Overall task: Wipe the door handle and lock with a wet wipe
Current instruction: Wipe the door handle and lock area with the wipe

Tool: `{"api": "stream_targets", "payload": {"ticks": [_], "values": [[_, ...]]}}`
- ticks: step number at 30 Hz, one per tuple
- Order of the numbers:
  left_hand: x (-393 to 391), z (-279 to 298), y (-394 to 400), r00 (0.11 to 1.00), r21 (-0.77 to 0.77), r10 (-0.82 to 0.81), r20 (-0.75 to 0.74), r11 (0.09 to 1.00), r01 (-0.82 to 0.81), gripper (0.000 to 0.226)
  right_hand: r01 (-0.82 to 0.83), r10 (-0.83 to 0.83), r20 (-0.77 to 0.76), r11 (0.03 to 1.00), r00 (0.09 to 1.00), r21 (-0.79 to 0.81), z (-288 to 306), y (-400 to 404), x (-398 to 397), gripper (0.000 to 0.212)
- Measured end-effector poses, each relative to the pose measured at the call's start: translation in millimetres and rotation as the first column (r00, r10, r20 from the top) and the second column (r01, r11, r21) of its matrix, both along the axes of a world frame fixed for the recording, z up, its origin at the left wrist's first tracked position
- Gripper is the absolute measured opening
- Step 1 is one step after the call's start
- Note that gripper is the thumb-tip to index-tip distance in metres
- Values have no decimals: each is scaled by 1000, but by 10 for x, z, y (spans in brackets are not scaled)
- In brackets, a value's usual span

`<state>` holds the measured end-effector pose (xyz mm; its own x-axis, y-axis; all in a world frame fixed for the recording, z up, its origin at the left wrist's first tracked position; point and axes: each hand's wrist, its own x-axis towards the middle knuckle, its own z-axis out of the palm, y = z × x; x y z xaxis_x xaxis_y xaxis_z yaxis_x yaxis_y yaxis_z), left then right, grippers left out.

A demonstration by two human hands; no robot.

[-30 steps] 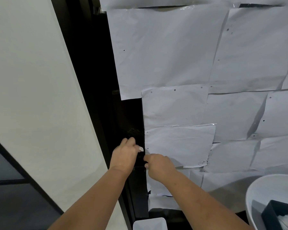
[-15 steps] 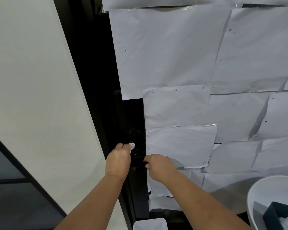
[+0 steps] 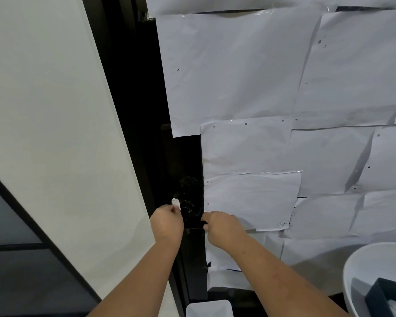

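A black door stile runs down the middle, with a dark lock plate [image 3: 188, 193] that shows wet smears. My left hand [image 3: 167, 221] pinches a small white wet wipe [image 3: 176, 203] against the left edge of the lock. My right hand [image 3: 222, 227] grips the black door handle [image 3: 196, 225] just below and right of the wipe; most of the handle is hidden by my fingers.
White paper sheets [image 3: 261, 88] cover the door to the right. A pale wall [image 3: 55, 110] stands at the left. A white round basin [image 3: 361, 266] with a dark box [image 3: 380, 294] of wipes sits at the lower right, and a white container [image 3: 208, 308] is below the handle.
My left hand has slid left and slightly down with the wipe, from the right side of the lock plate to its left edge. My right hand has stayed on the handle.
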<state>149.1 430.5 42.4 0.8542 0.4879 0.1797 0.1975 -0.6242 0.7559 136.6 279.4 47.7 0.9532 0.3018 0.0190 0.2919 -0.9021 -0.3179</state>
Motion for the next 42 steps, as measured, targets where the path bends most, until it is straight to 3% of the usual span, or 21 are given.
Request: {"api": "stream_targets", "payload": {"ticks": [1, 3, 5, 8, 12, 15, 18, 21, 23, 26, 29, 37, 42], "values": [[14, -44, -8, 1000, -62, 13, -25, 998, -15, 56, 3, -3, -1, 1000, 1000, 0, 0, 1, -3, 32], [32, -129, -27, 993, -342, 37, -115, 937, -74, 49, 3, -3, -1, 1000, 1000, 1, 3, 0, -8, 31], [20, -160, -42, 983, -618, 41, -181, 772, -146, 33, -1, 1, -1, 1000, 1000, -1, -6, 5, -8, 30], [37, -106, -57, 981, -858, 29, -191, 480, -181, 15, -3, 3, -1, 1000, 1000, -8, -5, -2, -3, 28], [95, -21, -39, 971, -970, -63, -231, 93, -225, 18, -1, 2, 9, 1000, 1000, -19, 10, -3, -8, 26], [101, 21, -20, 957, -962, -113, -269, -23, -273, 22, -4, 5, 15, 1000, 1000, -21, 16, -13, -8, 26], [100, 19, 1, 948, -955, -126, -293, -14, -297, 25, 1, -1, -8, 1000, 1000, -17, 16, -9, 7, 28], [74, 12, -11, 956, -954, -51, -289, 98, -283, 23, 9, -9, -22, 1000, 1000, -11, 15, -1, 10, 31], [23, -20, -35, 965, -938, 56, -257, 225, -263, 18, 7, -7, -21, 1000, 1000, -4, 13, 1, 5, 33], [-104, -36, -96, 965, -838, 223, -136, 494, -232, 15, 7, -7, -26, 1000, 1000, 0, 9, 2, -4, 33], [-181, 15, -145, 959, -753, 277, -54, 620, -221, 18, 6, -6, -25, 1000, 1000, -2, 7, 2, -9, 34], [-201, 62, -244, 969, -664, 246, 2, 725, -183, 22, 5, -5, -2, 1000, 1000, -11, 0, 11, -18, 33], [-168, 30, -228, 958, -661, 281, 56, 730, -175, 18, 1, -1, 14, 1000, 1000, -10, -13, 0, -11, 33]]}}
